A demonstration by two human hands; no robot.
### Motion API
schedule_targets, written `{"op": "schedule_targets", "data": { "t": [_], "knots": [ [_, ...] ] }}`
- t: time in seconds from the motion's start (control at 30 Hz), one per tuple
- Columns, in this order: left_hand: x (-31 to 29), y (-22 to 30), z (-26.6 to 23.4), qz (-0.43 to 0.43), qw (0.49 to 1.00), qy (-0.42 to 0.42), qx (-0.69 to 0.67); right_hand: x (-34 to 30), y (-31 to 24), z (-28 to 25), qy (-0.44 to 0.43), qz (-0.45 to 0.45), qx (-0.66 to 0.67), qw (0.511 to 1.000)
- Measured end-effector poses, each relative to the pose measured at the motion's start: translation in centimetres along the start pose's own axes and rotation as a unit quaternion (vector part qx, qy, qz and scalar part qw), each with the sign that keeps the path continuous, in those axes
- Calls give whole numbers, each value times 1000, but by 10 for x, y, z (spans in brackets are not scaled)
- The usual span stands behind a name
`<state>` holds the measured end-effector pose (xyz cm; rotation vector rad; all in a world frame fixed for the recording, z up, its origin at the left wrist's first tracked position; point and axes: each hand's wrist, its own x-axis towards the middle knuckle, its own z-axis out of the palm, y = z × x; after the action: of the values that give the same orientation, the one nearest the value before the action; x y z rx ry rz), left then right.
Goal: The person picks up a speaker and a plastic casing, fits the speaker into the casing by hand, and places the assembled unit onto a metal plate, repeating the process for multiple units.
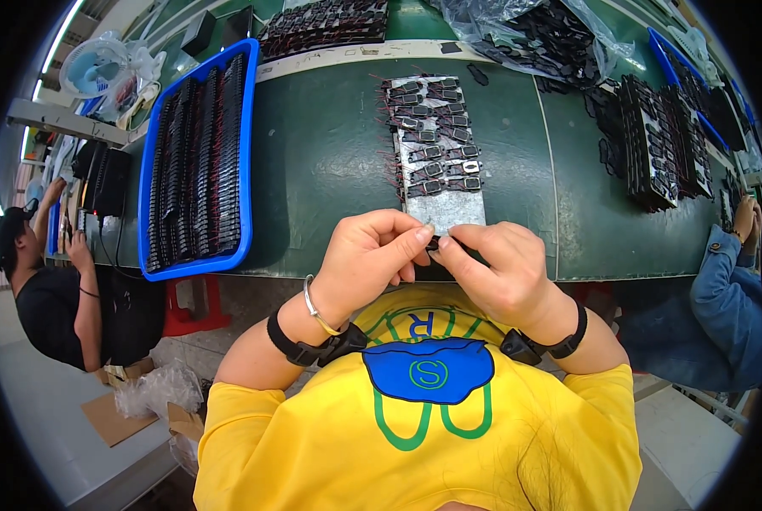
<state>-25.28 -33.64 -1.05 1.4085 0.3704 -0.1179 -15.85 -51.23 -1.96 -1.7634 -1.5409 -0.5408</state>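
Your left hand [371, 255] and right hand [507, 266] pinch a black part [433, 243] by the grey plate [446, 207]; wired modules [433, 153] leave only its near end bare.

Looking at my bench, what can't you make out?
All in the head view:
Small black part: mostly covered by the left hand and right hand.
Metal plate: near edge blocked by both hands.
Clear bag: crinkled plastic obscures black pieces inside.
Denim-sleeved person: head cut off by the edge.

the blue tray [251, 145] blocks the left; open tabletop [326, 162] separates it from the metal plate [445, 207].
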Motion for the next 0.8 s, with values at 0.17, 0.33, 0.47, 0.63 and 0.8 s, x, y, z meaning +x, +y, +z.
{"op": "schedule_targets", "data": {
  "t": [0.17, 0.33, 0.47, 0.63, 0.8],
  "knots": [
    [-2, 0, 2, 7, 1000, 6, -14, -2, 0, -1, 4, -2, -12, 1000],
    [-2, 1, -2, -18, 999, -3, -36, -3, 1, 1, 11, 1, -11, 1000],
    [1, 1, -12, -51, 995, -45, -77, -5, 3, 6, 13, 5, 28, 1000],
    [5, -1, -19, -73, 985, -99, -124, -4, 1, 11, 59, 55, 97, 992],
    [6, 1, -24, -75, 981, -130, -126, -3, 2, 11, 50, 67, 125, 989]
  ]
}}
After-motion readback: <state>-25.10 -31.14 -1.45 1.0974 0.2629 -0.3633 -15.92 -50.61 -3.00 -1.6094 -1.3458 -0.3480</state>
